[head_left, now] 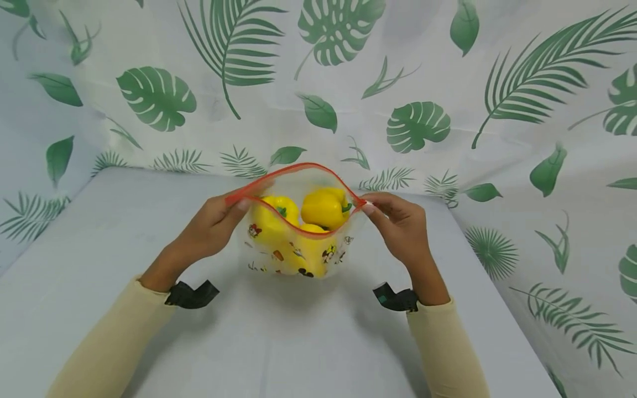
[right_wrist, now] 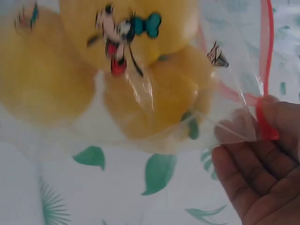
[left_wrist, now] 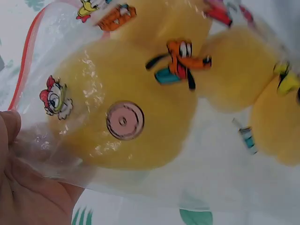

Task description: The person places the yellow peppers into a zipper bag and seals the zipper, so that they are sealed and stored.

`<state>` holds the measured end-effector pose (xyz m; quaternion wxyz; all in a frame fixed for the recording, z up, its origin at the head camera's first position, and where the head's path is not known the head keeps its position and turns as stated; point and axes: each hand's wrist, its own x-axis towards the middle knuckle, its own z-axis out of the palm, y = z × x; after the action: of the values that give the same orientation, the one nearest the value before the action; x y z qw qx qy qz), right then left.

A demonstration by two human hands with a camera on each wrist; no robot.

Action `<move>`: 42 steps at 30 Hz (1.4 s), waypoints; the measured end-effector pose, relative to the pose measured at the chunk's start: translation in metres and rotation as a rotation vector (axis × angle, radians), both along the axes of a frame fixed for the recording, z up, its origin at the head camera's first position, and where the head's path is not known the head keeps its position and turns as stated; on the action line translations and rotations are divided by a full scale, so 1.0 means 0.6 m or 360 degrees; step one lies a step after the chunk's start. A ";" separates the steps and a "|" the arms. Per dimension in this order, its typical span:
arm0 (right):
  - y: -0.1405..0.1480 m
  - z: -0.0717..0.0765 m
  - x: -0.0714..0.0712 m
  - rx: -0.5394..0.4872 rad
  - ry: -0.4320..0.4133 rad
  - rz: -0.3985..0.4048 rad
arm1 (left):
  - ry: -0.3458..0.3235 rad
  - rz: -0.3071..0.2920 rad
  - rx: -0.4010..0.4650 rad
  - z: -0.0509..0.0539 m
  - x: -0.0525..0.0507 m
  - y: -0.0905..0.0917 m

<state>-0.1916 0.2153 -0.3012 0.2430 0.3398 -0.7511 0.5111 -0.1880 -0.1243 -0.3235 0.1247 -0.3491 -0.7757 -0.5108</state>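
Observation:
A clear zip bag (head_left: 293, 257) with a red zip edge and printed cartoon figures hangs between both hands, its mouth gaping. Inside lie several yellow bell peppers (head_left: 323, 207), some with green stems showing; the lower ones are partly veiled by the printed film. At the bag's left corner, my left hand (head_left: 211, 224) pinches the red edge between thumb and fingers. The opposite corner is pinched by my right hand (head_left: 400, 224). Through the film in the left wrist view, a large pepper (left_wrist: 126, 108) sits close to the left hand. The right wrist view shows the right thumb on the red zip end (right_wrist: 267, 122).
A white-covered table (head_left: 278, 342) lies beneath the bag. Behind and to the right hangs a white cloth (head_left: 348, 110) printed with green leaves. Each wrist carries a black camera mount (head_left: 191, 294) over a cream sleeve (head_left: 116, 331).

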 end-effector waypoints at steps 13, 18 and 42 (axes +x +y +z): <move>0.003 0.005 0.006 0.0034 -0.0342 -0.0051 | -0.0276 -0.0168 0.0260 0.004 -0.010 0.027; 0.004 0.009 0.005 0.0059 -0.0266 -0.0132 | -0.0231 -0.0006 0.0239 0.006 -0.008 0.025; 0.011 -0.019 -0.015 -0.0057 -0.0551 -0.0115 | -0.0232 0.0162 0.0668 -0.039 -0.042 0.036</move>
<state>-0.2005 0.2217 -0.3123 0.1343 0.2151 -0.7842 0.5663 -0.2132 -0.1030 -0.3468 0.1639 -0.2379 -0.6760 -0.6779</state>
